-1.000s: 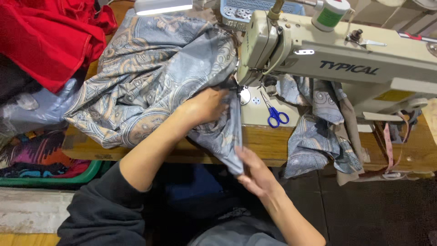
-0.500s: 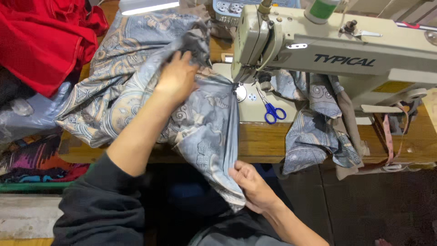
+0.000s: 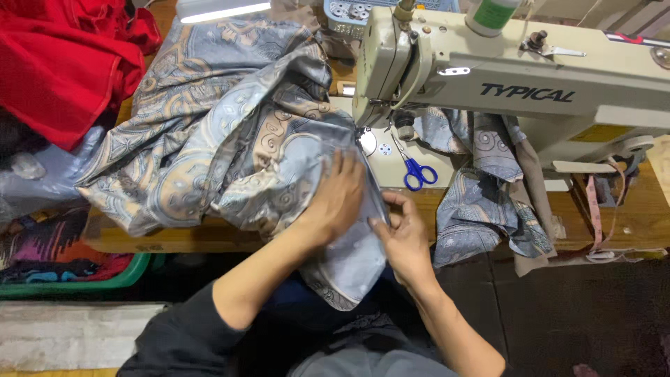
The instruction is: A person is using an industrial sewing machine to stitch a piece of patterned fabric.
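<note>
The left hand [image 3: 338,199] lies palm down, fingers spread flat, on the grey-blue patterned fabric [image 3: 230,139] just in front of the sewing machine's needle area; it presses the cloth against the counter [image 3: 628,223] rather than closing around it; the right hand [image 3: 399,234] sits just beside it, touching the same cloth, its thumb and fingertips pinched on the fabric's edge where the pale underside folds down over the counter's front; the two hands are nearly touching each other.

The fabric, satin-like with beige and brown swirls, is heaped in loose folds across the left half of the wooden counter, reaching from the far edge to the near one, with one end hanging over the front between the person's forearms; the cream industrial sewing machine [image 3: 516,77] stands on the right, its head directly beyond the left hand's fingertips; a pair of blue-handled scissors [image 3: 417,171] lies on the machine bed just right of the hands; a second piece of patterned cloth [image 3: 481,202] drapes under the machine arm and down the counter's front; a red fabric pile [image 3: 63,63] sits at the far left, near the grey-blue heap; a green crate [image 3: 105,279] of colourful cloth stands below the counter's left end.
</note>
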